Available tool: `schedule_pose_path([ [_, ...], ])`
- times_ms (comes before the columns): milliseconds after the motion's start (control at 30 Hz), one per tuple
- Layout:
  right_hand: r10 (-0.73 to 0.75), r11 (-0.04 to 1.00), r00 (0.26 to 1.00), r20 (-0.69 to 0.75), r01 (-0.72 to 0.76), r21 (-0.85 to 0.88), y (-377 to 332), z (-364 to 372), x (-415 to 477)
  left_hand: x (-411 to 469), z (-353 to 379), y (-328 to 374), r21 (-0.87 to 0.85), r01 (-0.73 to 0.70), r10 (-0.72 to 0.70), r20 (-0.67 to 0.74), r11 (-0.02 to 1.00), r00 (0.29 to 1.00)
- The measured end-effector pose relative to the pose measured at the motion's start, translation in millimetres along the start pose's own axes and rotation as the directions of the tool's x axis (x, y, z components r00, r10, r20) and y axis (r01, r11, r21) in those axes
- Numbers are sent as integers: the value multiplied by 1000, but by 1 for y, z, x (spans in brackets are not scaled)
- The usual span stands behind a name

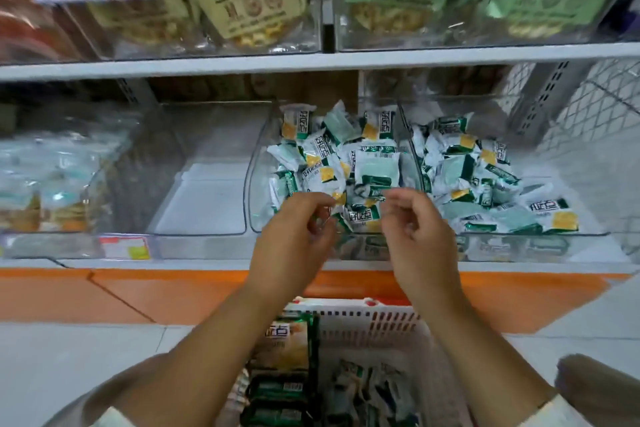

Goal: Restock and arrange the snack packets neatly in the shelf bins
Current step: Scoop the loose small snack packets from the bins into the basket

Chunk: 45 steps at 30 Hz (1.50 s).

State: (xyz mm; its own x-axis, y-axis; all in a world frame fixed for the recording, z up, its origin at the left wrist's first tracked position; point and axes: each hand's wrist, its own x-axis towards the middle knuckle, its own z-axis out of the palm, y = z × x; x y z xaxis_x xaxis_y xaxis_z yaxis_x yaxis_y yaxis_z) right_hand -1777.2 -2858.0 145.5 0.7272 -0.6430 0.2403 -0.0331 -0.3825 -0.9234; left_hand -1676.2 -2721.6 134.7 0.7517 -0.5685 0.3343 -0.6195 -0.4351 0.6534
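1. At the far left, clear bags (52, 184) of biscuits lie stacked in a see-through bin, soft and crinkled.
2. Next to them sits a hard clear plastic bin (207, 135) with rounded corners; the white shelf shows through its floor.
3. My left hand (294, 236) hangs over the front edge of the middle bin (254, 218). Its fingers are curled, tips against the yellow corner of one packet. I cannot tell whether I am pinching it.
4. The snack packets (377, 166) fill that middle bin in a loose heap. They are small glossy pillow shapes in white, green and yellow with crimped ends, and their long axes point every way. The one on top lies flat, barcode side up, its length running away from me.
5. Below, a white slotted plastic basket (381, 319) holds more packets.
6. My right hand (419, 232) is just beside the left, fingers loosely curled over the heap, nothing held that I can see.
7. The right bin (519, 235) holds the same packets, jumbled; the front packet (556, 217) lies crosswise.
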Motion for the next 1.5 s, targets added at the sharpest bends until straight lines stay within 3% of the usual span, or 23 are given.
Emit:
schedule_pose_path([
  [200,102,908,939,327,46,-416,8,9,71,70,-2,-32,172,75,-104,166,982,981],
  [300,176,843,956,236,-23,-537,35,31,91,79,16,-54,118,142,-160,158,983,974],
  [400,211,830,968,134,-105,-549,45,50,107,84,26,-65,50,159,-166,181,986,969],
  [600,165,735,966,200,15,-678,58,53,112,87,29,-68,118,163,-188,257,980,948],
  [733,206,637,934,293,99,-764,54,52,114,87,26,-63,53,289,-293,234,956,927],
  [867,219,706,898,382,124,-697,59,52,114,81,19,-58,32,234,-236,164,972,958],
  [1033,275,802,888,369,0,-597,60,47,118,75,12,-51,-83,256,-248,99,963,964],
  [1167,178,861,937,300,-1,-509,50,43,113,62,1,-45,-69,228,-223,70,971,972],
  [1367,-91,956,968,234,151,-253,17,21,80,33,-32,-24,-81,111,-117,-68,991,991],
  [1500,-36,991,968,250,67,-115,-2,-5,25,0,-43,-6,-129,90,-94,-23,988,995],
])
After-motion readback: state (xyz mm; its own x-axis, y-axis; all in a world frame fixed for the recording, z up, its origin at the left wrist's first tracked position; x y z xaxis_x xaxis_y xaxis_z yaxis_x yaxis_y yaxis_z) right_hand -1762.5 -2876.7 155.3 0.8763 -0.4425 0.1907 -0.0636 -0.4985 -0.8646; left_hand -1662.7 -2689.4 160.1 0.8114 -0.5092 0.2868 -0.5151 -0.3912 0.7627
